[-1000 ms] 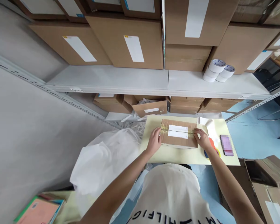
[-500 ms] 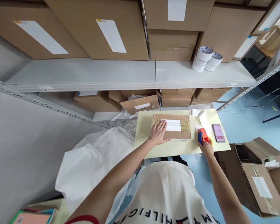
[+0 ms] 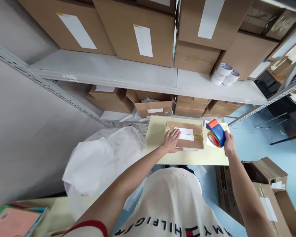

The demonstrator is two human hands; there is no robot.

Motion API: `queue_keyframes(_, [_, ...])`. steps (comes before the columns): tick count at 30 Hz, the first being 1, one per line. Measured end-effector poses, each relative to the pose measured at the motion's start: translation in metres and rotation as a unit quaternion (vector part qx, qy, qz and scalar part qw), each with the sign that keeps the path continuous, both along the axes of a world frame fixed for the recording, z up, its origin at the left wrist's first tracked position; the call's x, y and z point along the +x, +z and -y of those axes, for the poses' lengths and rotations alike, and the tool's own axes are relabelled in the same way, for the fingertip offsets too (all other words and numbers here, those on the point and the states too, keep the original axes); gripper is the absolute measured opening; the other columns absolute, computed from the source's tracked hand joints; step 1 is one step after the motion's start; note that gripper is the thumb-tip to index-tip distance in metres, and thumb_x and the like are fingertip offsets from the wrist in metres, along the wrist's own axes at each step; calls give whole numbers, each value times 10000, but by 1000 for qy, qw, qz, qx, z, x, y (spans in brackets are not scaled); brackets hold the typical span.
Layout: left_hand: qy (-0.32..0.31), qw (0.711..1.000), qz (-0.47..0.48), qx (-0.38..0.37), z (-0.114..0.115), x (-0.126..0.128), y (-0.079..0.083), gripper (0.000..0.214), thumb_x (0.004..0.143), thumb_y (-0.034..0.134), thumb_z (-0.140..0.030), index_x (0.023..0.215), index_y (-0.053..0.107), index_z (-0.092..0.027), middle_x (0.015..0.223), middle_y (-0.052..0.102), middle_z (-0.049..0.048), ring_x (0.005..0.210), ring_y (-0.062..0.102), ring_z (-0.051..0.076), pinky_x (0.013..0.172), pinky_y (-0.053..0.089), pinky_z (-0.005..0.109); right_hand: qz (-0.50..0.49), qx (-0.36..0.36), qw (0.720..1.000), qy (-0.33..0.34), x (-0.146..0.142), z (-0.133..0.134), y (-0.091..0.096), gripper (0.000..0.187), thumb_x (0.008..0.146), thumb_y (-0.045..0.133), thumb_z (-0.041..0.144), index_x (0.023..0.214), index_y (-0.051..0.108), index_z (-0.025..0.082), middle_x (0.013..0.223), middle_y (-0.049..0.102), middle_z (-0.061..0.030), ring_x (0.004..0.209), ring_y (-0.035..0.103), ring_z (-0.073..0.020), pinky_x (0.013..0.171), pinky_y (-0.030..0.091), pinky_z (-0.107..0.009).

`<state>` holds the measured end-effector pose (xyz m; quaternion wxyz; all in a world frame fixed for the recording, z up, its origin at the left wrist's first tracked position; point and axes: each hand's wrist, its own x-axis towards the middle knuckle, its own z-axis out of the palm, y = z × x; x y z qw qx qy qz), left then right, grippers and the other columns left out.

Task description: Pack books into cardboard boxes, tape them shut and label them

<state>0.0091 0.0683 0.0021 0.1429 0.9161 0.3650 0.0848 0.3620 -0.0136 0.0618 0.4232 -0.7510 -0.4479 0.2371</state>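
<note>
A small cardboard box (image 3: 197,141) with a white label on top lies on the pale yellow table (image 3: 154,126). My left hand (image 3: 172,142) rests flat on the box's left part, fingers stretched out and partly over the label. In my right hand (image 3: 229,143) is a blue and orange tape dispenser (image 3: 218,132), gripped by its handle and held up beside the box's right end. A tape roll sits in the dispenser. White paper (image 3: 210,142) lies partly hidden beneath it on the table.
A grey shelf (image 3: 153,76) behind the table bears large cartons (image 3: 160,39) and stacked white tape rolls (image 3: 224,69). White plastic wrapping (image 3: 93,164) bulges left of the table. Open cardboard boxes (image 3: 229,194) stand on the floor at the right. Coloured folders (image 3: 14,220) lie lower left.
My right hand has lifted the tape dispenser off the table and turned it, bringing it up toward the box's right end. My left hand stays on the box. The view has shifted and tilted.
</note>
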Motion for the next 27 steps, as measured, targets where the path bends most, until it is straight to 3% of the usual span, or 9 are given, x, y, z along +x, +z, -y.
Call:
queue_keyframes(4, [-7,1000,25,11,15,-7,-6,1034,756,586,-738,1544,331,-118,1606,304,197,1493,253,380,1222,75,504,-56,-15,991,119,-54,-49,38,587,755,554,767,590,457,212,545,436,29,524,381,-117,494,318,-266])
queue_keyframes(7, [-2,998,56,-17,23,-12,-7,1006,758,599,-723,1527,365,-118,1603,306,197,1495,256,374,1228,66,512,-64,-74,977,189,-82,-72,41,624,670,611,805,546,483,207,510,443,33,502,394,-113,477,319,-260])
queue_keyframes(10, [48,979,146,-132,24,-9,1,857,808,572,-675,1468,455,-141,1583,362,174,1487,285,357,1230,94,527,-66,-109,968,218,-91,-81,34,643,625,624,829,536,523,200,488,473,28,486,419,-120,466,344,-264])
queue_keyframes(12, [125,912,280,-272,18,-2,9,706,827,570,-653,1366,558,-197,1537,455,134,1463,344,336,1226,152,511,-62,-109,965,231,-91,-83,31,638,621,631,826,535,526,203,476,475,31,484,430,-124,466,360,-265])
queue_keyframes(15, [211,747,442,-449,5,14,24,544,847,566,-646,1189,642,-230,1403,602,114,1325,537,302,1145,349,467,-61,-109,961,248,-87,-82,31,634,623,628,828,553,531,206,471,479,32,494,462,-138,477,392,-272])
queue_keyframes(16, [219,711,460,-485,0,19,28,520,851,572,-637,1151,647,-219,1337,647,123,1237,611,291,1082,424,456,-61,-109,960,252,-86,-81,32,638,625,622,833,558,534,205,473,482,29,498,472,-142,482,401,-276])
queue_keyframes(19, [218,663,462,-546,-9,30,37,463,841,628,-589,1061,653,-182,1100,747,123,981,730,250,893,544,409,-60,-107,959,256,-84,-79,31,652,629,601,849,567,534,203,480,487,24,509,486,-150,492,413,-282])
queue_keyframes(22, [233,625,470,-578,-14,36,40,384,803,712,-520,958,665,-172,925,768,81,870,742,205,844,553,361,-56,-107,959,255,-82,-77,28,660,627,593,856,565,529,203,484,482,24,514,483,-149,495,411,-281])
queue_keyframes(27, [291,593,496,-564,-18,44,38,271,767,786,-392,772,648,-158,743,733,33,718,717,147,783,551,297,-34,-116,960,253,-83,-77,27,652,647,581,842,541,518,202,491,480,24,515,468,-141,497,397,-275])
